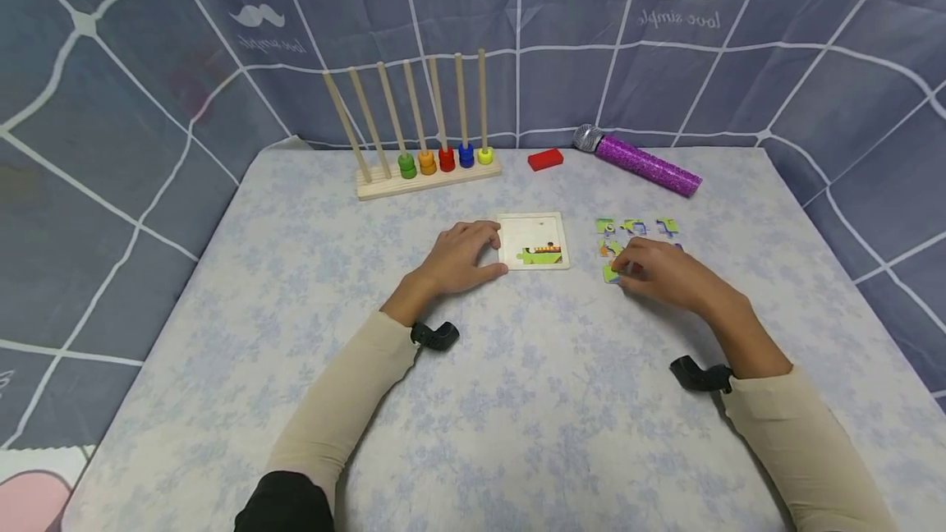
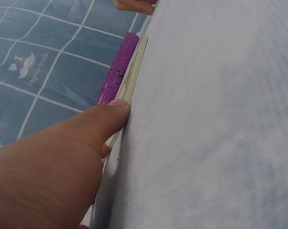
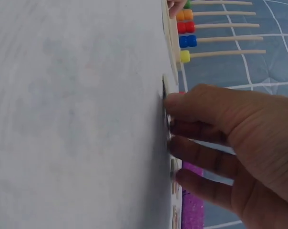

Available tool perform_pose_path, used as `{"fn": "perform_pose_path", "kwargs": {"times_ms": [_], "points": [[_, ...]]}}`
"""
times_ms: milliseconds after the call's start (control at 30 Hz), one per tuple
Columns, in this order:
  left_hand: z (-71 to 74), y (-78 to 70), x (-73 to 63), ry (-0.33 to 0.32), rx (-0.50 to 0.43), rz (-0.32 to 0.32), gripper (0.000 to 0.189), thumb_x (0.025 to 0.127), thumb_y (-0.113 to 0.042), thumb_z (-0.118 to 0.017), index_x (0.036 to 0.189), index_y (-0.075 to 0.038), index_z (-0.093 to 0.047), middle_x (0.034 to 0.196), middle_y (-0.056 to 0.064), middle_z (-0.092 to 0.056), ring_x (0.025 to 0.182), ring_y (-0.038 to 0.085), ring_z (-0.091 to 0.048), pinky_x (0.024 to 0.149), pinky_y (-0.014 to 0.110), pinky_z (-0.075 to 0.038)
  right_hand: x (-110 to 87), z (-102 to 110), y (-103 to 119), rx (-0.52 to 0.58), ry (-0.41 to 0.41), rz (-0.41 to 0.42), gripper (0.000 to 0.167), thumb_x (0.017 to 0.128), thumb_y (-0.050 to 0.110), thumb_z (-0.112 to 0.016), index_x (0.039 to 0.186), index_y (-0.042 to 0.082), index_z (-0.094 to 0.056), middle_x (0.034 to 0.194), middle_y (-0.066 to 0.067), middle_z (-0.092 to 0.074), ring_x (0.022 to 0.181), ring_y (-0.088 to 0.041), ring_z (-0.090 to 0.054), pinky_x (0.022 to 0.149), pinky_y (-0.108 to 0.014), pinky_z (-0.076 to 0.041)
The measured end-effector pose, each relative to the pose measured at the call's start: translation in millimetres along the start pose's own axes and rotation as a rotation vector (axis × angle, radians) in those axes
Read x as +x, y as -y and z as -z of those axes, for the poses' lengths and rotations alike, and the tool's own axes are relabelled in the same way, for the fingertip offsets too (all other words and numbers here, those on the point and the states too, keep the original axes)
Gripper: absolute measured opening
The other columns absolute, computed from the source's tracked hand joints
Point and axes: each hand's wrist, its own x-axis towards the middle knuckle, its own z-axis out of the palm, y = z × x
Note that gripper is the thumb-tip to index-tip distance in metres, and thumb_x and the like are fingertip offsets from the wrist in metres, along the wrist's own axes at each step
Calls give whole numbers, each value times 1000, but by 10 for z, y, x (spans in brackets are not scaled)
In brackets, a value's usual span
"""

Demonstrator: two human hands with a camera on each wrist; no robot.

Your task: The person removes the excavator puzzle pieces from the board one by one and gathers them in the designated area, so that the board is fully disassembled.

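A square wooden puzzle tray (image 1: pixel 528 232) lies on the table, with joined train-picture pieces (image 1: pixel 541 256) in its lower right corner. My left hand (image 1: pixel 461 257) holds the tray's left side, thumb at the near corner and fingers at the far one; in the left wrist view the thumb (image 2: pixel 116 109) presses against the tray's edge. Right of the tray, several loose puzzle pieces (image 1: pixel 605 226) lie in rows. Over the nearer ones, my right hand (image 1: pixel 665 273) has bent fingers and pinches a green puzzle piece (image 1: pixel 609 274) at the near left; the palm hides other pieces.
Behind the tray stands a wooden peg rack (image 1: pixel 429 181) with coloured beads and tall pegs. A red block (image 1: pixel 545 159) and a glittery purple microphone (image 1: pixel 646 164) lie along the table's back edge, before a grey-blue checked curtain (image 1: pixel 569 89).
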Motion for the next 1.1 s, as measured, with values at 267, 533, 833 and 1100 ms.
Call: {"fn": "perform_pose_path", "kwargs": {"times_ms": [267,533,833,1100], "points": [[-5,9,-9,3,8,15,36,97,-50,-64,111,-19,-53,155,2,-42,138,31,-37,106,55,-30,9,-38,-18,-40,-23,25,17,88,5,-78,104,3,-75,97,-3,-65,86,-20,-64,76,-42,-53],[-6,-3,-17,8,-1,17,36,97,-51,-64,112,-20,-53,156,2,-41,138,30,-38,106,55,-30,6,-28,-2,-63,-32,38,16,87,3,-79,103,3,-77,101,-6,-68,93,-25,-67,79,-46,-54],[3,-17,-15,5,4,15,35,97,-50,-64,111,-19,-54,156,2,-42,138,31,-38,106,55,-31,24,-35,-2,-47,1,-31,17,88,4,-76,104,2,-72,102,-7,-65,88,-22,-64,77,-44,-52],[-7,-18,-12,-7,10,13,35,97,-49,-65,111,-19,-54,154,1,-43,135,30,-40,104,55,-32,11,-39,8,-47,7,-36,17,87,4,-77,102,4,-69,103,-8,-62,87,-23,-62,76,-45,-52]]}}
